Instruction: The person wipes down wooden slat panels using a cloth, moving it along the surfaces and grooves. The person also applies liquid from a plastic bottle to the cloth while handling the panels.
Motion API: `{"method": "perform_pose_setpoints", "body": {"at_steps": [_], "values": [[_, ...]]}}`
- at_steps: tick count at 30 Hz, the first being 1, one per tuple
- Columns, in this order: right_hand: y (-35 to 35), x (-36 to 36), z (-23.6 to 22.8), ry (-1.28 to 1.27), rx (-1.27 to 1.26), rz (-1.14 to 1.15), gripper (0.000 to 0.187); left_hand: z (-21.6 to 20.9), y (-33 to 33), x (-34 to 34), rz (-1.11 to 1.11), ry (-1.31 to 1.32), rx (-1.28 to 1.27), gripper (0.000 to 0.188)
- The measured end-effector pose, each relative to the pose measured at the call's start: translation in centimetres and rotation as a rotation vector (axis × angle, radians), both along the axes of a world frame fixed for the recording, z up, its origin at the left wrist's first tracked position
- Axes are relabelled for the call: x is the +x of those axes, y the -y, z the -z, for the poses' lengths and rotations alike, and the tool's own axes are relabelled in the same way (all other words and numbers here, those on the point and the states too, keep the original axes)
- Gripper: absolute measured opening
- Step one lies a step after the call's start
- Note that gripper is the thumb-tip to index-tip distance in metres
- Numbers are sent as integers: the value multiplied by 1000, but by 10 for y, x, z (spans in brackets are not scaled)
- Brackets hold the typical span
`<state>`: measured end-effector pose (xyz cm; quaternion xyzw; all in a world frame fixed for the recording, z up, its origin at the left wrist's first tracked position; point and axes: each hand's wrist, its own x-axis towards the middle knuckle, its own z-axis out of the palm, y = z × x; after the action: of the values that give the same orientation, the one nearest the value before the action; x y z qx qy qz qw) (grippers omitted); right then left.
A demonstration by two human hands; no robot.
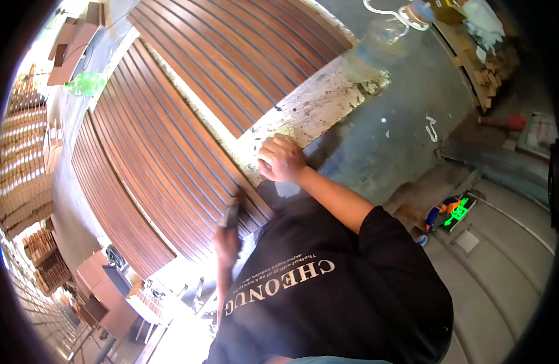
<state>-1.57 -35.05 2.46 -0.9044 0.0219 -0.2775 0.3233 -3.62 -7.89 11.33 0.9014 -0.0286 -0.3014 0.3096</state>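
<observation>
My left hand [226, 242] is closed around a slim hand tool [232, 212], grey with a dark end. Motion smears both, so its exact kind cannot be read. The tool is over the near end of a brown slatted wood panel [164, 133] with dark grooves. My right hand [281, 159] has its fingers curled in at the near edge of a pale, stained board [303, 109], beside the panel's right edge. Whatever may be inside those fingers is hidden. A second slatted panel [243, 54] lies on the board, beyond my right hand.
Another slatted panel [112, 188] lies at the left. A large clear plastic bottle [376, 51] stands at the far right of the board, and a green bottle [86, 84] is at the far left. Wooden pallets [24, 164] are stacked at the left. An orange-and-green object [455, 212] lies at the right.
</observation>
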Motion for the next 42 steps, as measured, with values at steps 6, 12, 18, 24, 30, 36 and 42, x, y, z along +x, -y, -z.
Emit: {"method": "perform_pose_setpoints", "body": {"at_steps": [6, 12, 18, 24, 30, 36, 42], "values": [[4, 1, 2, 79, -25, 15, 12, 19, -73, 88, -263, 691, -59, 22], [-2, 2, 4, 52, -16, -31, 12, 100, -4, 67, 251, 1286, 57, 39], [3, -1, -2, 91, -18, -4, 12, 161, -29, 64, -548, -382, -1209, 52], [8, -1, 3, 133, -2, -4, 13, 77, -84, 134, -250, 433, 135, 50], [3, 1, 1, 132, 12, -12, 16, 114, -36, 79, 325, 1042, 91, 48], [6, 1, 1, 142, 4, -7, 18, 112, -75, 66, 333, 778, 137, 46], [5, 1, 2, 147, 13, -19, 19, 98, -116, 104, -126, 696, 520, 56]]}}
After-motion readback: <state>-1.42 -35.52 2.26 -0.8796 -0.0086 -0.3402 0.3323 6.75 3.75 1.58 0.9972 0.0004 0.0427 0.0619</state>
